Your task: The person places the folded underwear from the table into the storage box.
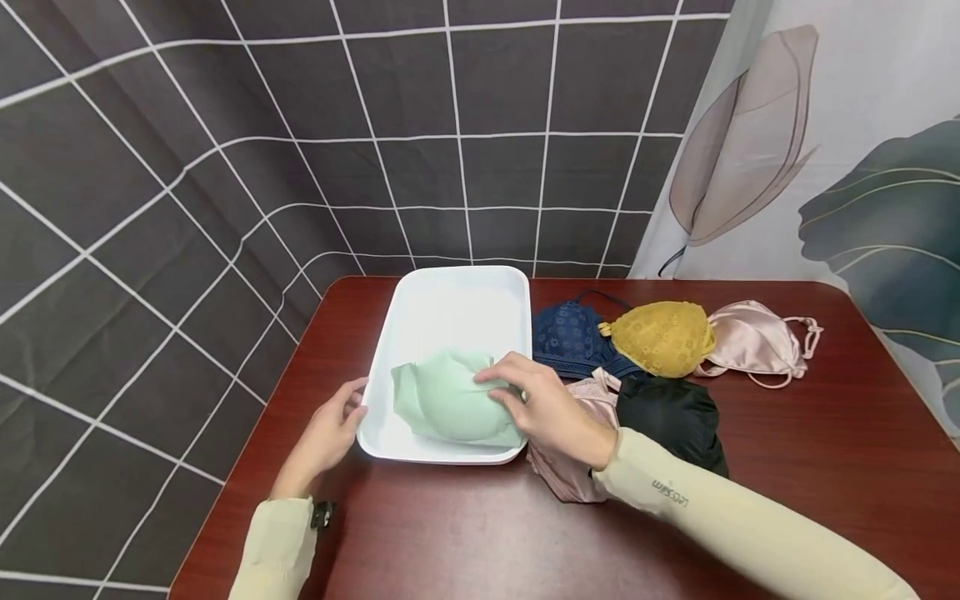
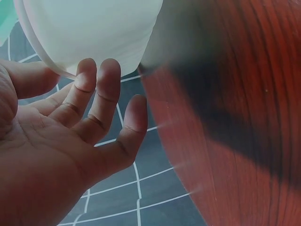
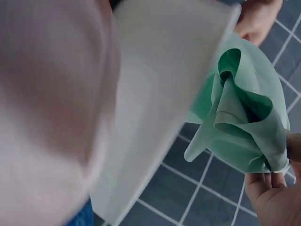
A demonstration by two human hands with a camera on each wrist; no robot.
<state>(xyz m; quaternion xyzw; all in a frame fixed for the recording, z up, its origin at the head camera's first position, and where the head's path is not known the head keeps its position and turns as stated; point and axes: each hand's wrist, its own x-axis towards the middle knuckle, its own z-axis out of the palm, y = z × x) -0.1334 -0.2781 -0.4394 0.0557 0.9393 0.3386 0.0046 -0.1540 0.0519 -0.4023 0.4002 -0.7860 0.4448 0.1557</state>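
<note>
A mint-green folded bra (image 1: 457, 398) with smooth moulded cups lies in the near half of a white tray (image 1: 461, 304). My right hand (image 1: 536, 400) pinches its right end between thumb and fingers. Loose folds of the bra (image 3: 244, 113) show in the right wrist view, with the right hand (image 3: 277, 193) gripping its edge. At the tray's near left side, my left hand (image 1: 330, 429) holds the rim. The left wrist view shows the left hand (image 2: 70, 127) with thumb and fingertips at the tray wall (image 2: 94, 37), the little finger free of it.
Right of the tray lie a navy lace bra (image 1: 567, 333), a yellow bra (image 1: 663, 337), a pink satin bra (image 1: 757, 337), a black bra (image 1: 671, 417) and a dusty pink bra (image 1: 562, 471). The wooden table (image 1: 420, 533) backs onto a dark checked curtain (image 1: 495, 167).
</note>
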